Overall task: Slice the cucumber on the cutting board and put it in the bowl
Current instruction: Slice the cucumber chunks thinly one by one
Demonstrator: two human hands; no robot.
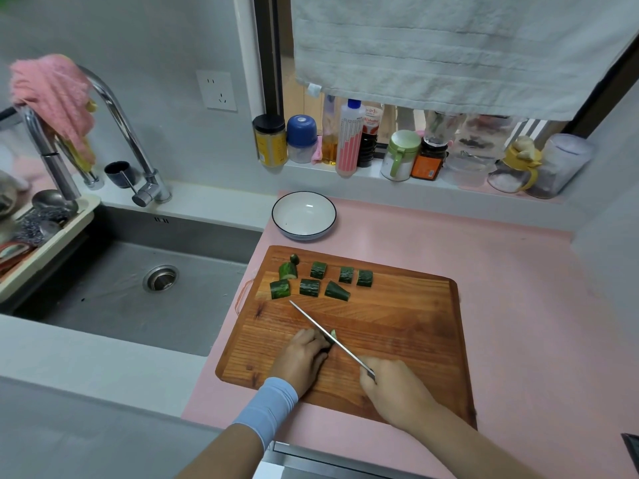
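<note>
Mid-cut. Under the left hand point(304, 354), fingers curled down: the last stub of cucumber point(332, 335), pinned to the cutting board point(397, 323) so as not to roll beneath the blade. Fingertips tucked back, knuckles toward the steel, a hold meant to keep skin clear of the edge.

Wrapped tight in the right hand point(390, 392): the handle of the knife point(328, 335), low near the board's front edge. Blade running away and to the left, across the stub, tip well beyond the left hand. Angled that way to bring the edge down just beside the left knuckles.

Of the stub itself, little to see: a sliver of pale flesh and dark skin just past the left fingertips, touching the blade. Remainder hidden under the hand, so probably short, though hard to tell.

Farther out from both hands, on the far part of the board: eight or so cut pieces point(318, 280), dark green, bumpy-skinned, chunky rather than thin, skin up in two loose rows, none touching, with one small end nub at the far left. Parked there out of the knife's way.

Beyond those again, off the board on the pink counter point(501, 271): a white bowl point(303, 216) with a dark rim, nothing green inside. Set just past the board's far edge, handy for the transfer. Slicing judged nearly done, moving not yet begun.
</note>
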